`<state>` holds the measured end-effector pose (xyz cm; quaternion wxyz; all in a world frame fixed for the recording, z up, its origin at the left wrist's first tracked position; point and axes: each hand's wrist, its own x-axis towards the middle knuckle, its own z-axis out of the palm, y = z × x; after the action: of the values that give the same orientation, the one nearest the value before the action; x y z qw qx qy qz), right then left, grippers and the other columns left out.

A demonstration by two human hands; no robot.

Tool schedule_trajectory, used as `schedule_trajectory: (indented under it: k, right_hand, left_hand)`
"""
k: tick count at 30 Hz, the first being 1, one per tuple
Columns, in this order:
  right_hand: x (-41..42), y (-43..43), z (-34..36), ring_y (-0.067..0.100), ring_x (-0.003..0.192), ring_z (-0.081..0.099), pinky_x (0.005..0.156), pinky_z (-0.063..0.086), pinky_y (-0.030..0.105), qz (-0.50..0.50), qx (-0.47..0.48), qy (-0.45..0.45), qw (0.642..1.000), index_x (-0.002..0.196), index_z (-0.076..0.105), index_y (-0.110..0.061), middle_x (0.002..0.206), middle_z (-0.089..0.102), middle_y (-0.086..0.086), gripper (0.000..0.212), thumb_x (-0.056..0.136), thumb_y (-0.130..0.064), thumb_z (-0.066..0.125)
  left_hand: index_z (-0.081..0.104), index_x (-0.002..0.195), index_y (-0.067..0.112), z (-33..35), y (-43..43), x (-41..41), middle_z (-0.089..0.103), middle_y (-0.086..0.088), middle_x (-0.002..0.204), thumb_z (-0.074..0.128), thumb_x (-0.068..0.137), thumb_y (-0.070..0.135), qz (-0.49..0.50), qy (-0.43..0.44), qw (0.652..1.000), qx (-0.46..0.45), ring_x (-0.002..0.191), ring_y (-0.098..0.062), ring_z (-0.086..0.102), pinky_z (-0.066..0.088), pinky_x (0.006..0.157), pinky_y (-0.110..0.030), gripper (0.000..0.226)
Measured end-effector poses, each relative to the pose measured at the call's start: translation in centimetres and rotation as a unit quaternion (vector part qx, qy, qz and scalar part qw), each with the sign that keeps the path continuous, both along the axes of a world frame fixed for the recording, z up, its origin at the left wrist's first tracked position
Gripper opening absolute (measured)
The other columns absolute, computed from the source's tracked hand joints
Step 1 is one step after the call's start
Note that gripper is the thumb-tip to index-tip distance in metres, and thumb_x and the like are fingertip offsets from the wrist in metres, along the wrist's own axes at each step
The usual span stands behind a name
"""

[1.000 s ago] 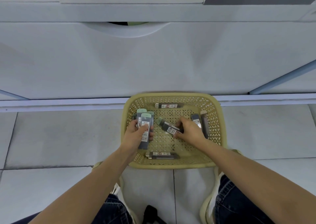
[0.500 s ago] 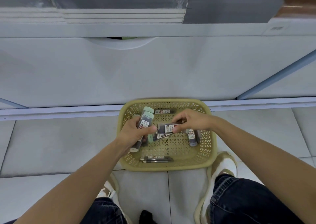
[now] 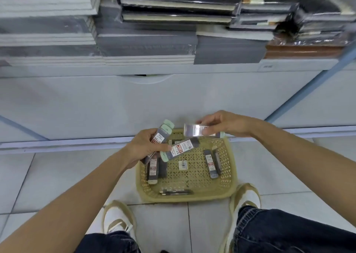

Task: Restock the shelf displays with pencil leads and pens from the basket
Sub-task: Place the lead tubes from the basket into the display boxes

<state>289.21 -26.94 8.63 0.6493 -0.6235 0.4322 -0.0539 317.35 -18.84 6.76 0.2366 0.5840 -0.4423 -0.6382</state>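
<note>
A yellow plastic basket (image 3: pixel 227 183) stands on the tiled floor in front of the shelf unit. Several grey pencil lead cases with green caps lie in it, among them a pair at the right (image 3: pixel 211 164) and one at the front (image 3: pixel 176 192). My left hand (image 3: pixel 146 148) grips a bunch of lead cases (image 3: pixel 162 134) above the basket's left side, one case (image 3: pixel 181 148) sticking out to the right. My right hand (image 3: pixel 221 123) pinches a single lead case (image 3: pixel 200 130) above the basket's far rim.
Stacks of wrapped notebooks (image 3: pixel 154 21) fill the shelf above. A white base panel (image 3: pixel 134 102) with a curved cut-out faces me. My shoes (image 3: pixel 117 222) and knees flank the basket on the floor tiles.
Both hands have risen out of the basket with their lead cases. The view has tilted up, so the notebook shelf now shows.
</note>
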Motion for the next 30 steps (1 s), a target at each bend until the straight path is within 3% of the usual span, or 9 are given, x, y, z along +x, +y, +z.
schedule_trajectory:
  k: [2,5,7,10,14,19,23,27,30]
  right_hand:
    - [0.4,0.1,2.2,-0.003,0.116,0.056,0.094,0.045,0.013,0.115,-0.01,0.052,0.992,0.105,0.075,-0.02,0.129,0.061,-0.015,0.018,0.087,-0.021,0.071]
    - [1.5,1.1,4.8,0.002,0.09,0.063,0.08,0.045,0.019,0.166,-0.034,0.066,0.983,0.089,0.075,-0.027,0.099,0.071,-0.008,0.004,0.086,-0.027,0.072]
    - [1.4,1.8,6.5,0.007,0.08,0.061,0.072,0.044,0.02,0.132,-0.065,0.048,0.988,0.088,0.075,-0.023,0.087,0.072,-0.003,0.004,0.087,-0.025,0.071]
    - [0.4,2.2,8.9,0.01,0.079,0.057,0.068,0.041,0.017,0.048,-0.121,-0.003,0.992,0.097,0.072,-0.008,0.089,0.073,0.008,0.018,0.09,-0.024,0.067]
    - [0.1,3.4,11.3,0.009,0.082,0.063,0.066,0.043,0.015,-0.023,-0.129,-0.069,0.989,0.107,0.068,-0.003,0.094,0.075,0.008,0.028,0.087,-0.022,0.066]
    - [0.1,5.3,13.5,0.021,0.101,0.07,0.079,0.048,0.015,0.015,-0.112,-0.089,0.99,0.113,0.063,0.001,0.107,0.073,0.008,0.027,0.092,-0.016,0.063]
    - [-0.8,5.8,17.2,0.022,0.095,0.072,0.077,0.048,0.018,0.092,-0.137,-0.003,0.986,0.102,0.067,-0.019,0.104,0.072,-0.001,0.011,0.093,-0.025,0.064]
    - [-0.8,5.3,20.4,0.015,0.066,0.063,0.065,0.046,0.019,0.138,-0.237,0.079,0.958,0.099,0.071,-0.015,0.096,0.07,0.007,0.015,0.088,-0.025,0.071]
    - [-0.1,5.6,20.6,0.016,0.061,0.063,0.056,0.048,0.018,0.066,-0.282,0.086,0.953,0.098,0.064,-0.017,0.093,0.072,0.006,0.027,0.077,-0.022,0.081]
  left_hand:
    - [0.07,0.101,0.017,2.5,-0.8,0.0,0.074,-0.01,0.086,0.086,0.069,0.014,-0.049,-0.019,0.999,-0.016,0.073,-0.027,0.063,0.046,0.071,-0.043,0.035]
    - [0.071,0.087,0.023,5.7,-1.3,-0.6,0.068,-0.004,0.073,0.087,0.068,0.019,-0.056,-0.02,0.997,-0.047,0.062,-0.017,0.059,0.046,0.059,-0.034,0.025]
    - [0.068,0.097,0.013,7.3,-1.2,-0.7,0.074,-0.009,0.087,0.083,0.071,0.023,0.011,0.017,0.998,-0.056,0.065,-0.013,0.059,0.045,0.049,-0.024,0.032]
    - [0.063,0.101,0.011,8.5,-0.4,-0.4,0.075,-0.005,0.102,0.079,0.068,0.03,0.118,0.103,0.986,-0.049,0.078,-0.01,0.066,0.04,0.045,-0.018,0.042]
    - [0.061,0.085,0.014,10.0,0.8,-2.0,0.076,-0.009,0.09,0.082,0.065,0.02,0.185,0.142,0.97,-0.072,0.07,-0.01,0.069,0.038,0.041,-0.018,0.029]
    - [0.066,0.089,0.013,13.2,1.3,-4.7,0.073,-0.001,0.07,0.083,0.074,0.019,0.265,0.134,0.941,-0.159,0.06,-0.011,0.064,0.042,0.043,-0.02,0.023]
    - [0.062,0.084,0.017,16.7,0.9,-4.5,0.067,0.002,0.059,0.083,0.074,0.023,0.213,0.053,0.941,-0.257,0.049,-0.009,0.055,0.042,0.044,-0.022,0.024]
    - [0.061,0.087,0.015,20.0,0.6,-4.9,0.063,-0.001,0.052,0.084,0.074,0.027,0.102,-0.044,0.954,-0.277,0.043,-0.009,0.051,0.037,0.039,-0.021,0.028]
    - [0.066,0.088,0.016,20.9,0.9,-5.9,0.064,-0.001,0.054,0.083,0.074,0.027,0.029,-0.073,0.953,-0.293,0.042,-0.009,0.049,0.034,0.038,-0.02,0.025]
